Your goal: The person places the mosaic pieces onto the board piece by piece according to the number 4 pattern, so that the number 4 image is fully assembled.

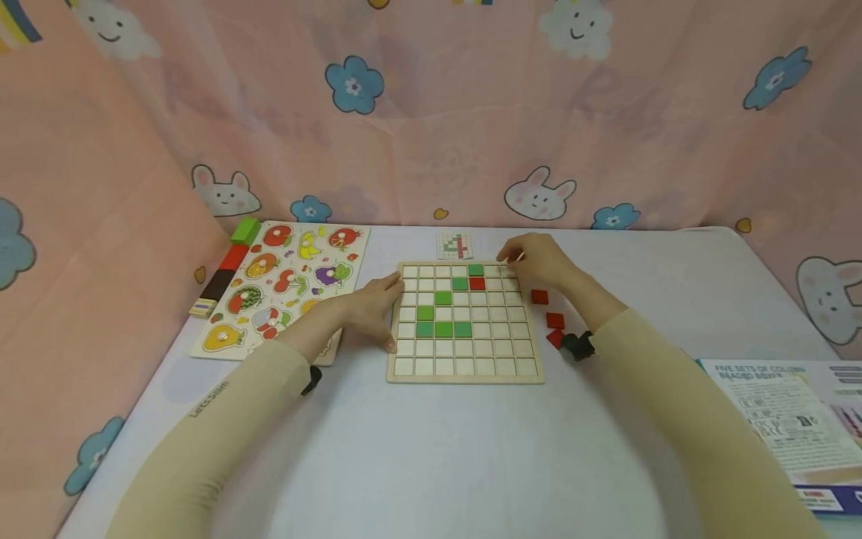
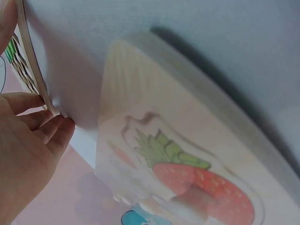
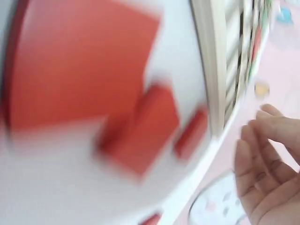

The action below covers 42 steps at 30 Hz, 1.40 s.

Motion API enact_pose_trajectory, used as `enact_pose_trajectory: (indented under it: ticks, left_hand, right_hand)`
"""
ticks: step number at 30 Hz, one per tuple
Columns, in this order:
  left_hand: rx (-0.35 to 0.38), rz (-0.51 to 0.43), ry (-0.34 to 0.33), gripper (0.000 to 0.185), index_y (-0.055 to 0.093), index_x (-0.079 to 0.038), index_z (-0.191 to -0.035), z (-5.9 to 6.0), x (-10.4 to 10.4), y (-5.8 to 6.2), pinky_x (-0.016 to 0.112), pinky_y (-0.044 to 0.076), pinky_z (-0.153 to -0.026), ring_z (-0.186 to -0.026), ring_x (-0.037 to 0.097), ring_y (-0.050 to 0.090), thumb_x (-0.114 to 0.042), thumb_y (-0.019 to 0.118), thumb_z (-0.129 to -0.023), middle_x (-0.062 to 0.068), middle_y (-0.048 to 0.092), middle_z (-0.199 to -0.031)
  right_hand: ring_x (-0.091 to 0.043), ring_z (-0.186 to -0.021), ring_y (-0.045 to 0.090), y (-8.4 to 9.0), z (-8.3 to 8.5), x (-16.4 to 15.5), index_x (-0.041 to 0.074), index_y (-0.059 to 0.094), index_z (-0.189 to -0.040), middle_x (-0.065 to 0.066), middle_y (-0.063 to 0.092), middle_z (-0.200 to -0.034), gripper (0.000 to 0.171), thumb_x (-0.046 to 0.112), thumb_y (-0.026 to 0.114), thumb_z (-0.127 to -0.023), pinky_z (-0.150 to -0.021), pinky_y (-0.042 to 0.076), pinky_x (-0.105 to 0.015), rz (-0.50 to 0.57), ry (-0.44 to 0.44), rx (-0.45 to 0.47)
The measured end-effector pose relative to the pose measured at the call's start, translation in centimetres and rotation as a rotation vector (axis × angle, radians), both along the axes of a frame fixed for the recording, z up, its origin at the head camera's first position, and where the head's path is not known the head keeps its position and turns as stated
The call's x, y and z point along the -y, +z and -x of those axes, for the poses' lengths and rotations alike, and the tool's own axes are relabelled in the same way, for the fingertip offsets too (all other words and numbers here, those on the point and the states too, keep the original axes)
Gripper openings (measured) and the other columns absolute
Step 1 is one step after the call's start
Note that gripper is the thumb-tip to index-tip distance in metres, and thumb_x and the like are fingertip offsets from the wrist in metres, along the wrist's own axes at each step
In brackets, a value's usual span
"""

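Observation:
A wooden grid board (image 1: 465, 372) lies in the middle of the white table. It carries several green tiles (image 1: 443, 329) and one red tile (image 1: 477, 284). My left hand (image 1: 372, 311) rests against the board's left edge, and its fingers (image 2: 51, 133) touch the board's rim (image 2: 35, 75). My right hand (image 1: 535, 258) hovers at the board's far right corner, its fingers (image 3: 267, 140) relaxed and holding nothing. Three loose red tiles (image 1: 555, 320) lie just right of the board; they show blurred and close as red tiles (image 3: 84, 65) in the right wrist view.
A small pattern card (image 1: 454, 245) lies behind the board. A fruit peg puzzle (image 1: 283, 288) sits to the left, with coloured blocks (image 1: 234, 257) beside it. A printed leaflet (image 1: 795, 412) lies at the right front. Pink patterned cloth surrounds the table.

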<state>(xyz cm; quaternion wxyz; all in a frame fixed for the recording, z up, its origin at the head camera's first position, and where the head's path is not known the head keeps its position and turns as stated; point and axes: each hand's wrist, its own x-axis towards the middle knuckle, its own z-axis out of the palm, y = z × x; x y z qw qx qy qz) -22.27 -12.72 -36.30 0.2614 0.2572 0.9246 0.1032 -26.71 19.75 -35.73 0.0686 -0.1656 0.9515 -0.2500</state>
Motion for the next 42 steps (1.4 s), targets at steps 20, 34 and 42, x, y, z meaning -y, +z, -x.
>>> enact_pose_trajectory:
  ticks: [20, 34, 42]
  left_hand:
    - [-0.005, 0.007, -0.007, 0.118, 0.013, 0.001, -0.157, 0.0, -0.1, 0.2, 0.051, 0.015, -0.128, -0.155, 0.042, 0.006, -0.035, 0.086, -0.072, 0.022, -0.003, -0.167]
    - [-0.009, 0.012, -0.011, 0.119, 0.013, 0.002, -0.157, 0.2, 0.0, 0.0, 0.051, 0.015, -0.128, -0.155, 0.044, 0.007, -0.036, 0.087, -0.072, 0.024, -0.003, -0.166]
    - [-0.006, 0.014, -0.006, 0.119, 0.011, 0.001, -0.157, 0.1, 0.0, 0.1, 0.051, 0.016, -0.128, -0.155, 0.043, 0.006, -0.037, 0.086, -0.072, 0.023, -0.004, -0.167]
  right_hand:
    - [-0.031, -0.101, 0.052, 0.6, 0.9, -8.9, 0.004, 0.066, -0.108, -0.016, 0.061, -0.105, 0.028, 0.006, 0.075, -0.082, -0.083, 0.056, -0.038, -0.151, -0.079, 0.353]
    - [-0.023, -0.08, 0.055, 0.1, 0.9, -6.9, 0.004, 0.072, -0.094, -0.009, 0.065, -0.082, 0.013, 0.012, 0.076, -0.085, -0.066, 0.047, -0.026, -0.057, -0.11, 0.176]
    - [-0.02, -0.088, 0.059, 0.1, -0.1, -0.7, 0.007, 0.075, -0.107, -0.01, 0.072, -0.097, 0.02, 0.014, 0.071, -0.089, -0.075, 0.049, -0.023, 0.079, 0.024, 0.134]
